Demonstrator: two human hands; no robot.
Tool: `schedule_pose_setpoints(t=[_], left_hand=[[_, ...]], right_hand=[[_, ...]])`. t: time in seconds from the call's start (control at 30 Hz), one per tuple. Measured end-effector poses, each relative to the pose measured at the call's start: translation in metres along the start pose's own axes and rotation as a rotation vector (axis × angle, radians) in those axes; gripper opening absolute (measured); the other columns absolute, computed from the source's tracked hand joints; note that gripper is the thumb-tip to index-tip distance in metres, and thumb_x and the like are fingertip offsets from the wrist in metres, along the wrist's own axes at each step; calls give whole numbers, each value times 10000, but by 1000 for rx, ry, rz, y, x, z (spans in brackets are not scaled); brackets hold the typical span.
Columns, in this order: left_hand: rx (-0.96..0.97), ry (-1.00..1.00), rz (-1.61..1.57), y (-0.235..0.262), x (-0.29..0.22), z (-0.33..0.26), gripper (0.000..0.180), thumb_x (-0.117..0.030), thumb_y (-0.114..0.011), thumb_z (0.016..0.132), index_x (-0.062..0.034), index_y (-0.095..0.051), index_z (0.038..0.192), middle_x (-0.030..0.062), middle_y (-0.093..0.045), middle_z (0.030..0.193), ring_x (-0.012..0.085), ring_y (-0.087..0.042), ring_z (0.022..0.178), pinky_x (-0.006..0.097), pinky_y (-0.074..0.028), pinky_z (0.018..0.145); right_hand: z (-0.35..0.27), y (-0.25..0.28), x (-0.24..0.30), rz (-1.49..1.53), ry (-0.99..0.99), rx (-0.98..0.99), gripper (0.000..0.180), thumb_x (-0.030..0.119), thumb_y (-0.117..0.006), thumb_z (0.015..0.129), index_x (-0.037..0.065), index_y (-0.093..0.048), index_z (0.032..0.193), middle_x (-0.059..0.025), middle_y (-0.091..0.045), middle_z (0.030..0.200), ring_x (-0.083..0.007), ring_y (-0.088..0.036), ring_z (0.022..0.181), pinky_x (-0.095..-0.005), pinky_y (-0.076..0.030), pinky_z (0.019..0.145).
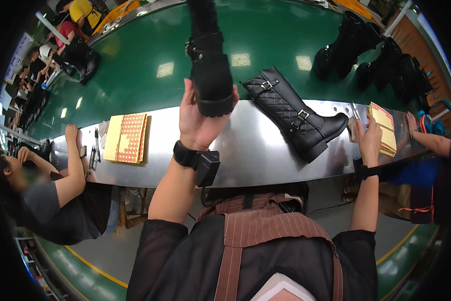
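A black boot is held up over the far edge of the metal worktop, its shaft pointing away and its heel toward me. My left hand grips it from below around the heel, thumb and fingers on either side. Another black boot, quilted with two buckled straps, lies on its side in the middle of the worktop, touched by neither hand. My right hand is at the near-left edge of a yellow stack of sticker sheets, fingers extended and apart. Close to its thumb are a small brownish block and slim metal tool.
A yellow stack with round red stickers and several pens lie on the left of the metal worktop. Beyond runs a green belt carrying black boots. A co-worker sits left; another's arm reaches in right.
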State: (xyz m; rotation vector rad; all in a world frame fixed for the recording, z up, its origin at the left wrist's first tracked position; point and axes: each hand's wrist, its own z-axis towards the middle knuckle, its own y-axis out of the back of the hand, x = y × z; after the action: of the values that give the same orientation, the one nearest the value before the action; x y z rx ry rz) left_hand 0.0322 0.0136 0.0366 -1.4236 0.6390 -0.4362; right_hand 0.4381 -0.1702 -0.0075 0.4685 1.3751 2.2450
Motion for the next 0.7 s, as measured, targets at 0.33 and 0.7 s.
schedule_pose_setpoints(t=[0.33, 0.7], left_hand=[[28, -18, 131, 34, -29, -23, 539, -393, -301, 995, 37, -426, 1296, 233, -516, 1197, 333, -538, 969, 446, -489, 836], [-6, -13, 94, 46, -41, -50, 525, -400, -362, 969, 18, -472, 1269, 219, -521, 1223, 281, -548, 966, 407, -495, 830]], right_hand=[[-46, 12, 94, 675, -289, 354, 1035, 504, -665, 813, 26, -31, 1477, -251, -652, 980, -358, -651, 915, -341, -500, 792], [-42, -2, 85, 1546, -682, 714, 754, 278, -671, 872, 1, -247, 1431, -95, -632, 996, -138, -636, 784, -267, -512, 629]])
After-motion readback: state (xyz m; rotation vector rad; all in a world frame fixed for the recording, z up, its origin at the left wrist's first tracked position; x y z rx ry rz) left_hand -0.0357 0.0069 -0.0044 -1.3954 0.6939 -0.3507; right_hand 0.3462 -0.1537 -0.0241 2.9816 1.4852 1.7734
